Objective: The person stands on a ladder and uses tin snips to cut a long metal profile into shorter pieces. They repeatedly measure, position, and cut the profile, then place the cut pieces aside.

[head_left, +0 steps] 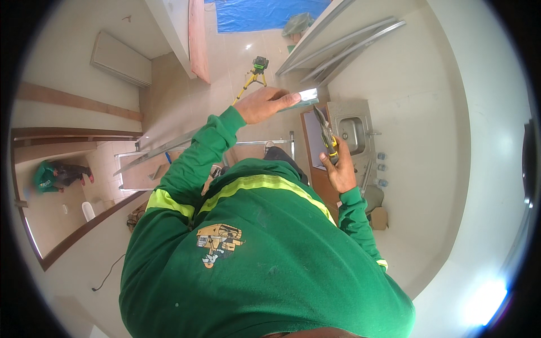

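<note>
My left hand [262,105] is closed round a shiny metal channel [307,96], whose bright end sticks out past my thumb. A long grey metal strip [155,151] shows beyond my left sleeve, and looks like the same piece running behind my arm. In my right hand [340,173] I hold a pair of snips [326,133] with yellow and black handles. Their dark jaws point up toward the channel's end, a small gap away from it. Whether the jaws are parted is hard to make out.
Below me is a metal-framed platform [265,142]. A laser level on a yellow tripod [258,66] stands ahead. Metal channels [360,45] lean on the right wall near a sink [352,135]. A blue tarp [259,16] covers floor ahead; another person [59,176] crouches at far left.
</note>
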A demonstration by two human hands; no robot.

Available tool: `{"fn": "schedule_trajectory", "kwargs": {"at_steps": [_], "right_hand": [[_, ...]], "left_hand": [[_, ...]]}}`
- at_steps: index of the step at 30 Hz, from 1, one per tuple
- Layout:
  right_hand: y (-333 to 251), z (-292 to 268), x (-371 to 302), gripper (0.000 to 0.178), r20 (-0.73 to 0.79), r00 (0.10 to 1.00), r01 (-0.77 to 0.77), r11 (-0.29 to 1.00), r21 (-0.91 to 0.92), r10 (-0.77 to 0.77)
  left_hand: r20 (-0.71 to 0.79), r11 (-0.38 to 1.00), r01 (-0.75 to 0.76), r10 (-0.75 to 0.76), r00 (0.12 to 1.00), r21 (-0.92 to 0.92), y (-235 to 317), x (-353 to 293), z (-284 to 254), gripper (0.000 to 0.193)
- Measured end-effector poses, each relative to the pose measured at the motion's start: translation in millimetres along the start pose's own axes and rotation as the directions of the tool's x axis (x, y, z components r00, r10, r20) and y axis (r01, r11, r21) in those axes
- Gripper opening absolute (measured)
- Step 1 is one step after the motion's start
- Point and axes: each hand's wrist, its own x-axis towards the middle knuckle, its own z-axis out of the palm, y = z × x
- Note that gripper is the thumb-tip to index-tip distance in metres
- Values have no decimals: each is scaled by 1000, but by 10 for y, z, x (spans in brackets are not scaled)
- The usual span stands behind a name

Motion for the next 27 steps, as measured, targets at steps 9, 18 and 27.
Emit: {"fn": "schedule_trajectory", "kwargs": {"at_steps": [9, 18, 27], "right_hand": [[4, 59, 9, 49, -47, 998, -39, 999, -7, 39], [-46, 102, -69, 40, -97, 988, -130, 988, -83, 122], [-303, -151, -246, 46, -2, 891, -445, 874, -194, 454]], "left_hand": [[-25, 999, 42, -42, 999, 19, 11, 6, 181, 89], [-387, 935, 84, 60, 920, 344, -70, 206, 459, 90], [-149, 975, 73, -41, 988, 211, -534, 720, 822, 98]]}}
